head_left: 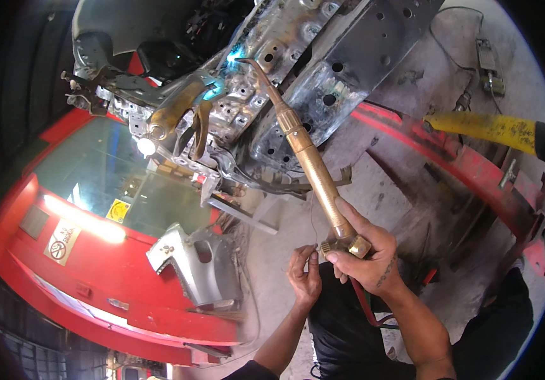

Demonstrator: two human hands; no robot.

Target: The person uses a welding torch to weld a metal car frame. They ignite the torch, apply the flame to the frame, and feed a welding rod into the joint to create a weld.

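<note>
My right hand (371, 256) is wrapped round the valve end of a brass gas torch (314, 168), with a red hose (362, 304) running down from it. The torch slants up to the left, and a bright blue-white flame (232, 57) glows at its curved tip, against the bare metal car-body panel (237, 95). Just left of the torch handle, my left hand (303, 275) pinches a thin wire (314, 218) that rises beside the torch; its far end is hard to make out. A brown metal clamp (180, 104) sits on the panel's left edge.
A red vehicle (120, 310) with a dark window stands at the left. A silver body panel (212, 272) leans by it. At the right are a red steel beam (475, 190), a yellow bar (485, 131) and a cable (447, 60). A dark perforated metal section (361, 57) adjoins the work.
</note>
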